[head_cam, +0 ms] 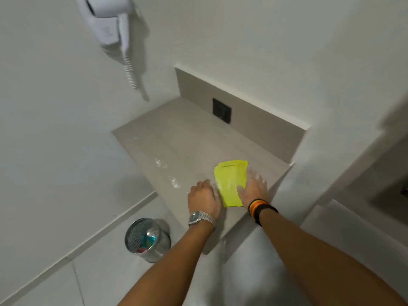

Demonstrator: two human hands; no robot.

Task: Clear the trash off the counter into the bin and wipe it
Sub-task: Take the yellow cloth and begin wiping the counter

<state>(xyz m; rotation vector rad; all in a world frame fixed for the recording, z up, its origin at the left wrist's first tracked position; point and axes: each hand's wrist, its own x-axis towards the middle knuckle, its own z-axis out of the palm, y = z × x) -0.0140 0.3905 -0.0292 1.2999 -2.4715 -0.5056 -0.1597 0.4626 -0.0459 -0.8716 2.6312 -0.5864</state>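
A folded yellow cloth (230,180) lies flat on the grey stone counter (176,140) near its front right corner. My right hand (254,187), with dark and striped bands on the wrist, presses flat on the cloth's right edge, fingers spread. My left hand (204,198), with a silver watch, rests on the counter against the cloth's left edge. Wet streaks shine on the counter left of the cloth. A round metal mesh bin (146,239) stands on the floor below the counter's front left, with teal and red trash inside.
A white wall-mounted hair dryer (110,23) with a coiled cord hangs on the wall at upper left. A black socket plate (221,110) sits in the counter's grey backsplash. White walls close in the counter at the back and right. Pale floor tiles lie below.
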